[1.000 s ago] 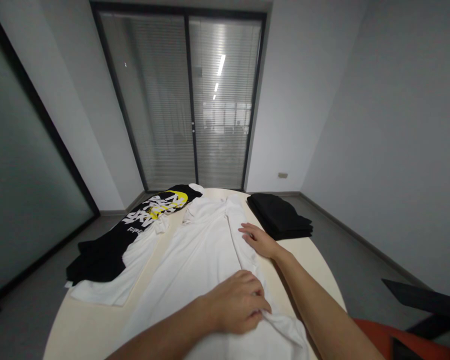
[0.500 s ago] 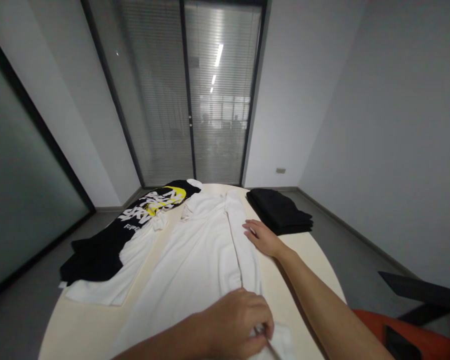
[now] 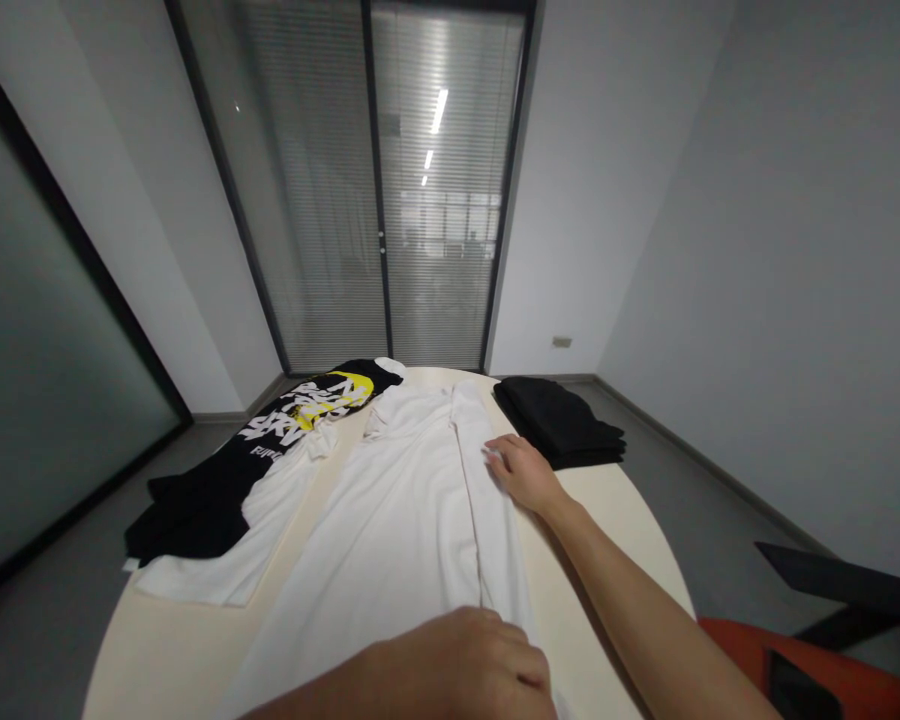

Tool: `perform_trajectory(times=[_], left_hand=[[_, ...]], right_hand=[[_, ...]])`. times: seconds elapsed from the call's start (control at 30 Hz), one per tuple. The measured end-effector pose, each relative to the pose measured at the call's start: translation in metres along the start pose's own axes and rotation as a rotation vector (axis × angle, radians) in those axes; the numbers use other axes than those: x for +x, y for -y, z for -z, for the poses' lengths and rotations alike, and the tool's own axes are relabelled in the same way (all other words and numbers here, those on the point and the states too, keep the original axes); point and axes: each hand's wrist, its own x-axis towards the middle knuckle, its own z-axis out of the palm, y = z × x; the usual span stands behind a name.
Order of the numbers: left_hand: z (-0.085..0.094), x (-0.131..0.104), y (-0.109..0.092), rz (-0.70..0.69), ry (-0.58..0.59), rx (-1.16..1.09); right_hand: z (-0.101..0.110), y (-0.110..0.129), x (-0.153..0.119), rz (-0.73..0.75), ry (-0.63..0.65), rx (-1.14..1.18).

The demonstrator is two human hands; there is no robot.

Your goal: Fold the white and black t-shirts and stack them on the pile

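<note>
A white shirt [image 3: 390,520] lies spread lengthwise over the table, with a strip folded along its right side. At the bottom of the view my left hand [image 3: 487,665] is closed, fingers curled on the near right part of the shirt; the fabric inside its grip is mostly hidden. Farther up, my right hand [image 3: 523,472] rests at the shirt's right edge, fingers stretched out and slightly apart on the folded strip. The shirt's near end is hidden behind my left forearm.
Left of the shirt lies a black and white printed garment [image 3: 217,500] with yellow marks. A stack of folded black clothes [image 3: 562,425] sits at the back right of the round table [image 3: 169,640]. An orange chair [image 3: 742,660] with a black armrest stands at the lower right.
My left hand has moved down toward me, and the near right part of the shirt looks straighter. My right hand has stayed almost in place at the shirt's edge.
</note>
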Motion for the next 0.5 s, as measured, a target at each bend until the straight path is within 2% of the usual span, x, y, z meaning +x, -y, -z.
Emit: perform_trajectory(times=[0.1, 0.23, 0.37, 0.5], left_hand=[[0.008, 0.004, -0.005, 0.009, -0.007, 0.080], [0.014, 0.001, -0.004, 0.086, 0.045, 0.141], [0.007, -0.003, -0.002, 0.063, 0.041, 0.157], [-0.006, 0.002, -0.004, 0.042, -0.051, 0.291]], right_hand=[[0.002, 0.003, -0.001, -0.117, 0.002, -0.071], [0.005, 0.003, -0.001, -0.233, 0.041, -0.112], [0.005, 0.010, -0.002, -0.341, 0.063, -0.193], [0.003, 0.015, 0.000, -0.346, 0.085, -0.182]])
